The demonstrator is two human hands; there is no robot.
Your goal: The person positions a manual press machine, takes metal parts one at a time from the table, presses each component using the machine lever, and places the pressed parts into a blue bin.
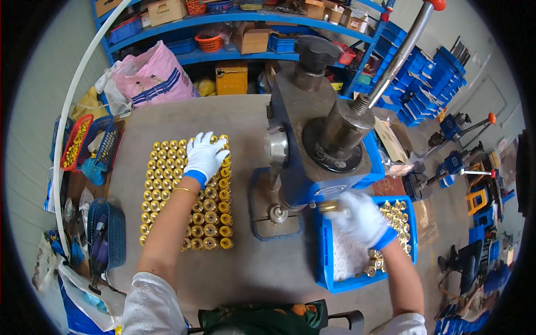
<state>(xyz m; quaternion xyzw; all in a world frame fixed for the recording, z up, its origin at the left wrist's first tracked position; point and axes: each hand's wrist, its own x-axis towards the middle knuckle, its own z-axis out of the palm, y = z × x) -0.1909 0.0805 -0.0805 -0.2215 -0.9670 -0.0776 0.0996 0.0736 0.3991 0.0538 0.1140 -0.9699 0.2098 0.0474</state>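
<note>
My left hand (205, 158), in a white glove with a blue cuff, reaches over the far part of a block of upright brass fittings (210, 218) on the table. Its fingers are spread over the far rows and hide the pieces beneath. My right hand (357, 219), gloved the same way and blurred, holds a single brass fitting (329, 206) at its fingertips. It is above the blue bin (338, 286), beside the press. Brass fittings (396, 220) stand in rows at the bin's right side, and a few lie tilted near its front. White dimpled lining shows at its left.
A hand press (318, 106) with a long lever (403, 50) stands on the table (257, 111); its small round seat (277, 214) is below the ram. Baskets (106, 234) line the left edge. Blue shelves (234, 21) with boxes stand behind, and more lever presses (455, 162) at right.
</note>
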